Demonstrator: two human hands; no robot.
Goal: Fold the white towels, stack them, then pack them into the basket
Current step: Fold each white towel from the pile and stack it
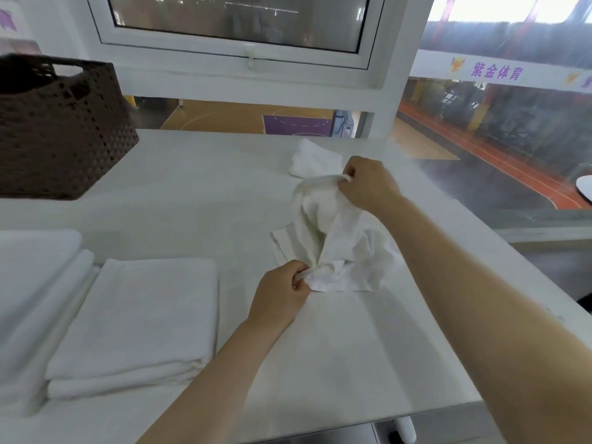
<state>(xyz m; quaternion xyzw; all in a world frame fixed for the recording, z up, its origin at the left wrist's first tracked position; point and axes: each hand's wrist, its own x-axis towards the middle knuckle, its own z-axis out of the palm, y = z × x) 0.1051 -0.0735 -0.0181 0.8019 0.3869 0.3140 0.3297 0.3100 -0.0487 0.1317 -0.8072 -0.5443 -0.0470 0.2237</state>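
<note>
A crumpled white towel (336,238) hangs bunched between my hands over the white table (198,200). My left hand (282,293) grips its near edge low by the tabletop. My right hand (368,184) pinches its far edge, lifted higher. Another crumpled white towel (314,158) lies farther back near the window. A stack of folded white towels (137,322) sits at the near left. The brown woven basket (61,129) stands at the back left, its inside hidden from view.
More folded white cloth (35,283) lies along the far left edge. A window frame (243,62) and glass overlooking a sports court run behind the table. The table's right edge (474,238) drops off beside my right forearm.
</note>
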